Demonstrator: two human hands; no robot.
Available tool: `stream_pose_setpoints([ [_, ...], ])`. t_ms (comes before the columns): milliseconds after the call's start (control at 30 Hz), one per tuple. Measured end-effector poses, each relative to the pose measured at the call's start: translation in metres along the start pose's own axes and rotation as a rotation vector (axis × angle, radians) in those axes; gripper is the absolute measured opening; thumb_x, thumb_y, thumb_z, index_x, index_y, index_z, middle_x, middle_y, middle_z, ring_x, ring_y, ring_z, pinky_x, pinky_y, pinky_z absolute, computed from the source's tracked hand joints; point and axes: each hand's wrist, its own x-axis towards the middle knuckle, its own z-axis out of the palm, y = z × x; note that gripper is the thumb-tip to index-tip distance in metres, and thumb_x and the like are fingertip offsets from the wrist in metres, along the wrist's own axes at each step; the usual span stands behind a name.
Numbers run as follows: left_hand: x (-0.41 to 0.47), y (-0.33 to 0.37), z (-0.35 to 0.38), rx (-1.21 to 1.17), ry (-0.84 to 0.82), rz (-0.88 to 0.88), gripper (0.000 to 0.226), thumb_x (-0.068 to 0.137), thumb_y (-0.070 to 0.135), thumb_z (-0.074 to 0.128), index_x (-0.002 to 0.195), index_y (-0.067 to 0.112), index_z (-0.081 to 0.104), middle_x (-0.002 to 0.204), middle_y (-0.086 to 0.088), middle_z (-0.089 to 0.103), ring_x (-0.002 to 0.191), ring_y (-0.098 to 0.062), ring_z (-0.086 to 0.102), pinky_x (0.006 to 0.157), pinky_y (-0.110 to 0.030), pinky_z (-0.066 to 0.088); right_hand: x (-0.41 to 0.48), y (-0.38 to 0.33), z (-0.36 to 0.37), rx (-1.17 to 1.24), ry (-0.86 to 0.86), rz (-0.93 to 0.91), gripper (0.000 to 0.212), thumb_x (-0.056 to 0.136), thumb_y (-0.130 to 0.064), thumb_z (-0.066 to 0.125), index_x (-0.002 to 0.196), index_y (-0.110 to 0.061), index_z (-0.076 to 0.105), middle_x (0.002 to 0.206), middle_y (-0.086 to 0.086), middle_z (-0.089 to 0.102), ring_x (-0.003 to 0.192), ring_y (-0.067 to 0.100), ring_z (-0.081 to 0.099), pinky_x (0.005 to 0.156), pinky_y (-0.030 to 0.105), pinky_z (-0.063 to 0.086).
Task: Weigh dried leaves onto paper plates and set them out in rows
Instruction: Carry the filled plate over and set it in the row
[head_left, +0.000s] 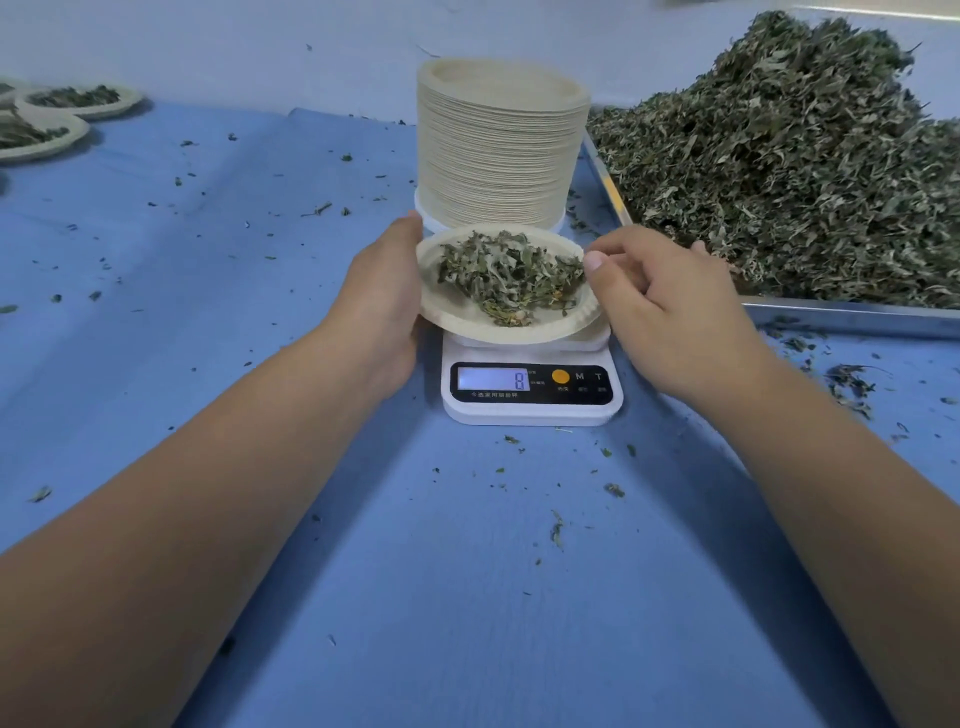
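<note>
Bare forearms reach over a blue cloth strewn with leaf crumbs, open room between them. Left hand cups the paper plate at its rim; right hand pinches the opposite edge. That plate, heaped with crinkled dried leaves, sits tilted over a white scale. Behind stands a plate stack; right, a metal tray of leaves; far left, filled plates.

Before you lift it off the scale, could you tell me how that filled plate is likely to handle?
The plate looks thin, so it may flex if gripped by one edge. The leaves are loose and heaped, so tilting would likely spill some. It is probably very light: the scale reads 8.
</note>
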Motion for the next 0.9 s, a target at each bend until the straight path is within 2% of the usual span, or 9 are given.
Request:
stream_pose_setpoints([
  [100,-0.003,0.015,-0.02,-0.083,0.14,-0.021,0.018,0.101,0.016,0.053,0.086,0.019,0.064,0.067,0.003,0.068,0.063,-0.017,0.065,0.075,-0.037,0.058,-0.004,-0.029,0.009,0.049,-0.06,-0.046,0.029,0.097,-0.053,0.047,0.101,-0.03,0.064,0.087,-0.009,0.071,0.093,0.014,0.065,0.117,0.054,0.027],
  [167,-0.006,0.028,-0.044,-0.118,0.244,-0.015,0.018,0.099,0.012,0.053,0.104,0.015,0.07,0.091,-0.004,0.075,0.073,-0.021,0.072,0.078,-0.04,0.062,-0.005,-0.053,0.02,0.028,-0.172,-0.086,0.035,0.09,-0.064,0.043,0.099,-0.036,0.062,0.089,-0.004,0.074,0.091,0.009,0.063,0.123,0.05,0.018],
  [233,-0.015,0.041,-0.077,-0.145,0.337,0.032,0.022,0.099,0.009,0.052,0.108,0.012,0.072,0.097,-0.007,0.076,0.072,-0.021,0.074,0.073,-0.038,0.064,-0.009,-0.08,0.033,-0.016,-0.292,-0.173,0.04,0.084,-0.073,0.043,0.103,-0.043,0.06,0.095,-0.011,0.074,0.096,0.002,0.059,0.124,0.05,0.011],
  [333,-0.037,0.058,-0.133,-0.143,0.458,0.071,0.029,0.101,0.009,0.049,0.118,0.012,0.072,0.105,-0.011,0.076,0.087,-0.024,0.077,0.082,-0.047,0.064,-0.017,-0.123,0.061,-0.039,-0.414,-0.339,0.043,0.083,-0.074,0.055,0.114,-0.045,0.06,0.116,-0.025,0.065,0.106,-0.001,0.054,0.123,0.057,0.007],
  [500,-0.089,0.068,-0.229,-0.147,0.663,0.084,0.033,0.103,0.012,0.045,0.122,0.015,0.071,0.112,-0.011,0.075,0.095,-0.026,0.076,0.091,-0.05,0.061,-0.03,-0.204,0.115,0.051,-0.532,-0.492,0.042,0.082,-0.072,0.061,0.111,-0.043,0.064,0.11,-0.027,0.066,0.1,0.004,0.061,0.124,0.056,0.003],
  [600,-0.125,0.072,-0.283,-0.174,0.814,0.106,0.028,0.101,0.013,0.05,0.118,0.015,0.072,0.106,-0.01,0.075,0.089,-0.025,0.076,0.088,-0.05,0.063,-0.044,-0.254,0.144,0.094,-0.578,-0.58,0.041,0.08,-0.073,0.062,0.108,-0.043,0.066,0.107,-0.023,0.069,0.094,0.007,0.062,0.124,0.053,0.008],
  [700,-0.158,0.071,-0.329,-0.156,0.957,0.129,0.025,0.099,0.014,0.054,0.116,0.016,0.072,0.108,-0.006,0.074,0.092,-0.024,0.072,0.091,-0.045,0.06,-0.059,-0.301,0.174,0.138,-0.601,-0.662,0.04,0.079,-0.073,0.065,0.104,-0.042,0.067,0.107,-0.021,0.07,0.1,0.011,0.062,0.117,0.047,0.027],
  [833,-0.185,0.067,-0.381,-0.144,1.118,0.128,0.016,0.092,0.012,0.054,0.082,0.021,0.063,0.075,-0.003,0.061,0.067,-0.022,0.056,0.056,-0.031,0.045,-0.07,-0.35,0.217,0.176,-0.661,-0.705,0.041,0.079,-0.071,0.067,0.101,-0.036,0.07,0.1,-0.016,0.069,0.096,0.013,0.06,0.1,0.045,0.044],
  [900,-0.191,0.065,-0.399,-0.069,1.203,0.142,0.018,0.091,0.009,0.05,0.076,0.016,0.058,0.077,-0.005,0.054,0.069,-0.025,0.049,0.06,-0.034,0.038,-0.073,-0.37,0.241,0.159,-0.678,-0.726,0.044,0.079,-0.071,0.067,0.104,-0.035,0.07,0.103,-0.014,0.069,0.099,0.016,0.06,0.101,0.048,0.044],
])
